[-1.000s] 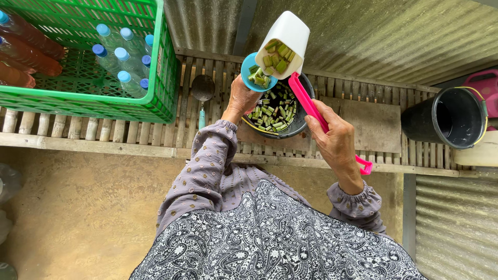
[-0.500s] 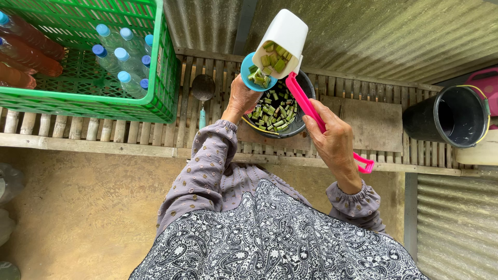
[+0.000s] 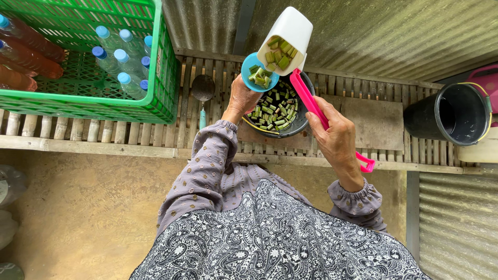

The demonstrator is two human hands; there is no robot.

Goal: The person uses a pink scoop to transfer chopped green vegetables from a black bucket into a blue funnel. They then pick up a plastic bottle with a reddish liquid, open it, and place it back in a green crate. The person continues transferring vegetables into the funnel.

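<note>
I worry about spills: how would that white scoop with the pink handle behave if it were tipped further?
The white scoop looks like rigid, light plastic, so it should keep its shape. It is tilted mouth-down, so its loose green pieces would probably slide out. Held far down the long pink handle by the right hand, it may wobble.

A green plastic crate [image 3: 88, 106] at the left of the slatted bamboo counter [image 3: 104, 132] holds blue-capped bottles [image 3: 116, 65]. Beside it lies a dark ladle [image 3: 203, 88]. A black bucket [image 3: 448, 114] stands well apart at the right, against corrugated metal sheeting [image 3: 394, 36].
</note>
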